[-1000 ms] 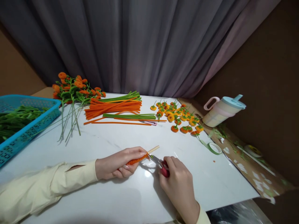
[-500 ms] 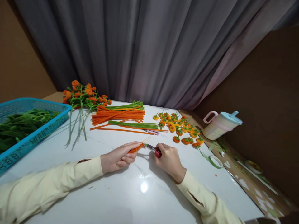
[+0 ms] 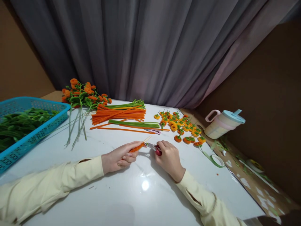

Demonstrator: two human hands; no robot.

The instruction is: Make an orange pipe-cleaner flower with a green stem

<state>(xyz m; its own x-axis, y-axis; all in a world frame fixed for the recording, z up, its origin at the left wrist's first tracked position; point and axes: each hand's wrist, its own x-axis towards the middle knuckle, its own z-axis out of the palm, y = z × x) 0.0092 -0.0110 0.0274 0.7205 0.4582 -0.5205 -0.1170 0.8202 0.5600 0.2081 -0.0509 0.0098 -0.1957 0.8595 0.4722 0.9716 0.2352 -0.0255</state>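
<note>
My left hand (image 3: 121,158) is closed around an orange fuzzy pipe-cleaner piece (image 3: 137,147), and thin pale ends stick out past the fingertips. My right hand (image 3: 170,160) grips small pliers (image 3: 150,145) with red handles. Their metal jaws point left and meet the tip of the orange piece. Beyond both hands lie a bundle of orange pipe cleaners (image 3: 118,114) and a strip of green pipe cleaners (image 3: 135,124). A pair of pinkish tweezers or clip (image 3: 155,132) rests by the green ones. Yellow and orange flower heads (image 3: 177,124) are spread behind my right hand.
A blue basket (image 3: 53,121) with green leaves stands at the left. Orange pipe-cleaner flowers with stems (image 3: 87,94) lie at the back left. On the right are a lidded cup (image 3: 221,125) and a roll of green tape (image 3: 217,160). A grey curtain (image 3: 141,47) hangs behind the white table (image 3: 98,201).
The pliers and right hand have shifted very slightly, with the jaws still at the orange piece's tip. The camera view has moved a little. Both hands keep their grip.
</note>
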